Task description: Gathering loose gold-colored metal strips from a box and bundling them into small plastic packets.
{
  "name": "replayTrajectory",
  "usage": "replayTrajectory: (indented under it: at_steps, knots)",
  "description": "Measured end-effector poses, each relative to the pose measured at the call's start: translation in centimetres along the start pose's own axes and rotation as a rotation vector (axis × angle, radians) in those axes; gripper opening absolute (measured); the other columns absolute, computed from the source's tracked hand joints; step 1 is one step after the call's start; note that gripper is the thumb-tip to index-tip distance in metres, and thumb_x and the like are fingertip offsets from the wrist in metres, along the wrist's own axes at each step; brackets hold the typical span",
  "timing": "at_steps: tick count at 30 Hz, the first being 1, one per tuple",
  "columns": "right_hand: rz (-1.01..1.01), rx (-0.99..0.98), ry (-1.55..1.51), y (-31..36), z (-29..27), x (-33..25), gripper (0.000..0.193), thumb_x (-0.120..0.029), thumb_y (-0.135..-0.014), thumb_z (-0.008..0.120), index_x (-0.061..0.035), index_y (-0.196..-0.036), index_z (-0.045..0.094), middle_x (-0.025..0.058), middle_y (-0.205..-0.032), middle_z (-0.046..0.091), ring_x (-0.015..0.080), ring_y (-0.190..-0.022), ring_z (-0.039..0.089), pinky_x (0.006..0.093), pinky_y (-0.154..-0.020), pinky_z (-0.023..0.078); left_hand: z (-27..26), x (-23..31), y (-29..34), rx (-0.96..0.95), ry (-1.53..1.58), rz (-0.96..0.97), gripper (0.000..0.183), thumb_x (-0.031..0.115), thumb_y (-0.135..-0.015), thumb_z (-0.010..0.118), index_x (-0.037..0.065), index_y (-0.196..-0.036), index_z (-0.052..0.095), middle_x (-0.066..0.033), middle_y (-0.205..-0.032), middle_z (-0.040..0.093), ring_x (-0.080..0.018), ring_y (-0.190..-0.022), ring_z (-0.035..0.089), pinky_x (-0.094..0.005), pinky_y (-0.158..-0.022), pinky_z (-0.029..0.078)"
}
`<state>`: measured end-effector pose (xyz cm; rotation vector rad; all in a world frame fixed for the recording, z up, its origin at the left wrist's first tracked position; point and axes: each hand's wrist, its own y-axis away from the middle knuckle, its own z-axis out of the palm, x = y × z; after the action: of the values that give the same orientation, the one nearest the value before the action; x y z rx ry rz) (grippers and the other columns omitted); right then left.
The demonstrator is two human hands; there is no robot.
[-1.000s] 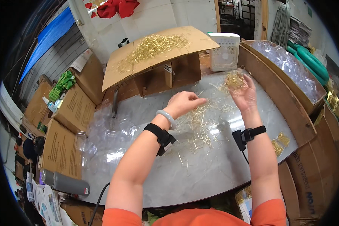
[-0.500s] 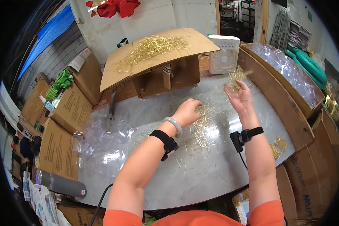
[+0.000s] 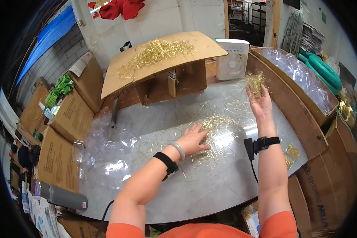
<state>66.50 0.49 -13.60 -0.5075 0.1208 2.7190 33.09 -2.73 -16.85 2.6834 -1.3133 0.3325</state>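
Gold pins [image 3: 214, 127] are spread in a loose heap over the middle of the frame, on a pale round table [image 3: 210, 186]. The left hand [image 3: 192, 139] is laid flat on the heap with its fingers spread, palm down, and nothing is pinched. The right hand [image 3: 260, 101] is raised at the upper right of centre, palm up and fingers loosely curled, and a small bunch of pins [image 3: 256, 81] is cupped at its fingertips. More pins are scattered thinly across the table around both hands. A cardboard sheet [image 3: 162, 59] is set across the upper middle of the frame, and another pile of gold pins lies on it. A small white fan [image 3: 232, 59] stands just to its right. Clear plastic bags [image 3: 107, 146] are heaped at the left of the table, and a grey bottle [image 3: 61, 195] lies at the lower left.
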Motion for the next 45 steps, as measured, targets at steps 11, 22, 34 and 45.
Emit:
replayTrajectory:
  at_steps: [11, 22, 34, 45]
  knots:
    - [-0.029, 0.05, 0.056, -3.3, -2.6, -3.5, 0.021, 0.0, -0.096, 0.059, 0.0, -0.117, 0.055, 0.0181, -0.113, 0.061, 0.0314, -0.1, 0.062, 0.0468, -0.092, 0.058, 2.8, 10.5, 11.8, -0.152, 0.162, 0.508, 0.058, 0.032, -0.096, 0.063, 0.005, -0.145, 0.045, -0.0211, -0.158, 0.034, -0.0427, -0.146, 0.031, -0.052, -0.119, 0.03]
    - [0.109, 0.063, -0.266, -0.2, -2.4, -2.1, 0.021, -0.006, -0.09, 0.062, -0.007, -0.111, 0.058, 0.0133, -0.109, 0.062, 0.026, -0.093, 0.059, 0.0376, -0.077, 0.052, 4.5, 11.1, 12.1, -0.16, -0.11, 0.453, 0.081, 0.061, -0.094, 0.054, 0.007, -0.153, 0.037, -0.0192, -0.16, 0.031, -0.0428, -0.147, 0.029, -0.0633, -0.116, 0.026]
    - [0.095, 0.104, 0.172, -1.7, -2.2, -0.6, 0.01, -0.018, -0.094, 0.071, -0.0128, -0.09, 0.063, 0.0001, -0.073, 0.058, 0.0119, -0.059, 0.053, 0.0226, -0.048, 0.041, 5.5, 9.9, 25.8, 0.155, 0.145, -0.02, 0.064, 0.038, -0.086, 0.074, 0.006, -0.138, 0.056, -0.0227, -0.154, 0.038, -0.0502, -0.144, 0.03, -0.0606, -0.117, 0.027]
    - [-0.227, 0.175, 0.822, -1.8, -1.2, -3.4, 0.007, -0.004, -0.086, 0.065, -0.0081, -0.091, 0.062, 0.0036, -0.074, 0.063, 0.0114, -0.05, 0.055, 0.0219, -0.042, 0.042, 9.0, 9.8, 26.5, 0.455, 0.138, -0.122, 0.06, 0.041, -0.08, 0.082, 0.006, -0.126, 0.065, -0.0197, -0.146, 0.047, -0.0484, -0.139, 0.037, -0.0672, -0.114, 0.025]
